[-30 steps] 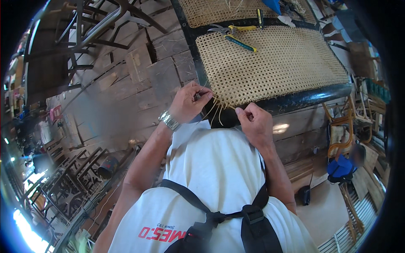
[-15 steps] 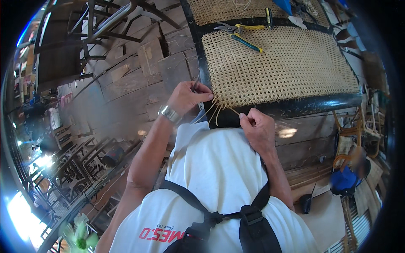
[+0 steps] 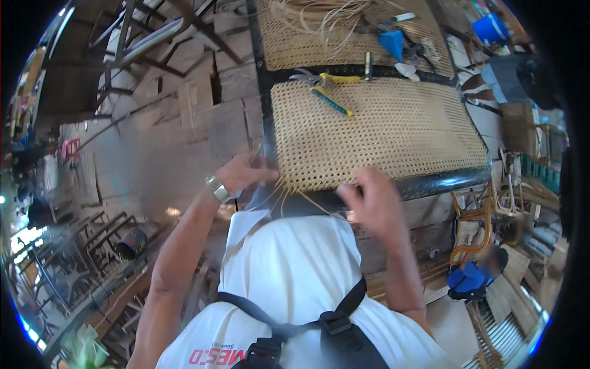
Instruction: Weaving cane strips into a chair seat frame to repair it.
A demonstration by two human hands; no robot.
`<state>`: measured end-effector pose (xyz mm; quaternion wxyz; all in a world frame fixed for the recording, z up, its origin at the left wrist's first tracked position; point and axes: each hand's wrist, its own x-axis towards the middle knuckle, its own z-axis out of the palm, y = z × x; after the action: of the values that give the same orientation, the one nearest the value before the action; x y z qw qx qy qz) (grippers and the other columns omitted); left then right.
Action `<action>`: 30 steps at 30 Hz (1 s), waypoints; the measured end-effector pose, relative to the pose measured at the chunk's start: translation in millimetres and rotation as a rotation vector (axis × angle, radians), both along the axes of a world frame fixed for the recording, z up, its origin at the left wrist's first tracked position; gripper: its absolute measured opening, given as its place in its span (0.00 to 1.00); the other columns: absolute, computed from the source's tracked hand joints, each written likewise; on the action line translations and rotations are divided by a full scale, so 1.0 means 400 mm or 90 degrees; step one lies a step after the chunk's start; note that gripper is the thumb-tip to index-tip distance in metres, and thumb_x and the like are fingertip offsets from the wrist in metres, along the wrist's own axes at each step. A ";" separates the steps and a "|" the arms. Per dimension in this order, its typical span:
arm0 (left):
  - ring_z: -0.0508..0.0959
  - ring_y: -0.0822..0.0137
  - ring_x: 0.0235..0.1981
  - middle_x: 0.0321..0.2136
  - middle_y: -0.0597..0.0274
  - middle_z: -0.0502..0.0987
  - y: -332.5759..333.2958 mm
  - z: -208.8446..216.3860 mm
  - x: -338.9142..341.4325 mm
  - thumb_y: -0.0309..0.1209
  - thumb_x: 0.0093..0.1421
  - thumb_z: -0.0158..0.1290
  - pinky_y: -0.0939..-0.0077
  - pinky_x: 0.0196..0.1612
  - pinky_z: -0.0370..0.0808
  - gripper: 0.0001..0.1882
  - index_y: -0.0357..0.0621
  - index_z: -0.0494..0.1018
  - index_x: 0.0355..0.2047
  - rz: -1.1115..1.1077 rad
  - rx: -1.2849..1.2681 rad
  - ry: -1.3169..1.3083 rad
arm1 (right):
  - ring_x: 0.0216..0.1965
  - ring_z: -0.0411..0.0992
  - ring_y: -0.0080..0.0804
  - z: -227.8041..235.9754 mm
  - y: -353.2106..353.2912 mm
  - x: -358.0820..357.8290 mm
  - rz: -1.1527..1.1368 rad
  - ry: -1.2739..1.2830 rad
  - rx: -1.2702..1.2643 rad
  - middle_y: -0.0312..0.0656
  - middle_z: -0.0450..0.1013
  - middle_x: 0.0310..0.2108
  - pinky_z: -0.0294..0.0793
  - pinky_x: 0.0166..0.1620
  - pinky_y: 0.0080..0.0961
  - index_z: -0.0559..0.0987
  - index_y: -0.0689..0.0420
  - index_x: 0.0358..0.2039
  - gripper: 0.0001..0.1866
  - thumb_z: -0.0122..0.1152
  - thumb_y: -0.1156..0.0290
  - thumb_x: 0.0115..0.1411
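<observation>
A woven cane panel (image 3: pixel 375 135) sits in a glossy black frame (image 3: pixel 424 182) in front of me. Loose cane strands (image 3: pixel 284 198) stick out from its near left corner. My left hand (image 3: pixel 243 174) is at that corner, its fingers closed, a thin pointed tool (image 3: pixel 259 149) showing above them. What its fingertips touch is hard to make out. To the right, over the near edge, my right hand (image 3: pixel 376 203) is smeared by motion, thumb and forefinger apart. One longer strand (image 3: pixel 322 208) runs from the corner to below this hand, seemingly outside its fingers.
Pruning shears (image 3: pixel 332 98) with yellow and green handles and a small yellow-black tool (image 3: pixel 368 66) lie on the panel's far part. Beyond are a blue piece (image 3: pixel 391 44) and a bundle of cane strands (image 3: pixel 319 15). A person in blue (image 3: pixel 470 280) sits at the right.
My right hand has parted its thumb and forefinger, which pinched a strand before. My left hand stays by the corner. The whole view has shifted, showing more of the far panel.
</observation>
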<state>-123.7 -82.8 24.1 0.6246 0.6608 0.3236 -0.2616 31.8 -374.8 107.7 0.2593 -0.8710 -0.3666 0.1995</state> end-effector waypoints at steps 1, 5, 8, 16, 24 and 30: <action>0.71 0.76 0.24 0.22 0.69 0.75 -0.008 -0.002 -0.010 0.51 0.50 0.70 0.77 0.27 0.68 0.25 0.42 0.75 0.30 0.079 -0.045 0.040 | 0.43 0.74 0.52 -0.013 0.009 0.049 -0.024 -0.055 0.008 0.54 0.73 0.40 0.72 0.47 0.48 0.75 0.63 0.44 0.24 0.63 0.54 0.62; 0.76 0.72 0.27 0.26 0.64 0.78 -0.077 -0.020 0.003 0.54 0.48 0.71 0.74 0.31 0.73 0.29 0.40 0.76 0.34 0.122 0.106 -0.035 | 0.49 0.73 0.53 -0.146 0.059 0.240 -0.130 -0.092 -0.016 0.58 0.72 0.48 0.72 0.54 0.44 0.71 0.66 0.55 0.34 0.62 0.48 0.62; 0.80 0.73 0.37 0.37 0.61 0.82 -0.097 -0.014 -0.017 0.40 0.52 0.71 0.76 0.42 0.76 0.23 0.38 0.78 0.41 0.261 -0.123 -0.095 | 0.51 0.73 0.52 -0.286 0.118 0.400 -0.248 -0.027 0.041 0.59 0.72 0.50 0.73 0.54 0.43 0.71 0.67 0.56 0.39 0.62 0.43 0.60; 0.74 0.78 0.33 0.34 0.69 0.80 -0.101 0.014 -0.018 0.43 0.53 0.71 0.80 0.36 0.70 0.23 0.44 0.77 0.42 0.252 -0.126 -0.081 | 0.50 0.75 0.56 -0.379 0.284 0.636 -0.183 -0.097 -0.118 0.61 0.77 0.45 0.73 0.53 0.44 0.78 0.64 0.46 0.36 0.60 0.38 0.58; 0.68 0.78 0.27 0.29 0.70 0.76 -0.052 -0.046 -0.057 0.68 0.51 0.61 0.83 0.30 0.63 0.35 0.47 0.79 0.39 0.392 -0.116 0.074 | 0.37 0.75 0.35 -0.189 0.291 0.645 -0.291 0.247 0.525 0.44 0.78 0.37 0.71 0.48 0.38 0.75 0.56 0.40 0.14 0.61 0.58 0.64; 0.64 0.81 0.21 0.23 0.76 0.68 -0.030 -0.068 -0.014 0.69 0.44 0.66 0.84 0.22 0.57 0.37 0.49 0.74 0.36 0.246 -0.001 0.018 | 0.19 0.54 0.24 -0.043 0.351 0.359 -0.122 0.866 0.693 0.29 0.56 0.16 0.58 0.31 0.22 0.70 0.50 0.23 0.19 0.53 0.56 0.70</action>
<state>-129.2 -94.8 -3.2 0.6589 0.5823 0.4530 -0.1467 175.2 -234.4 90.3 0.8169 -0.3456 -0.1020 0.4504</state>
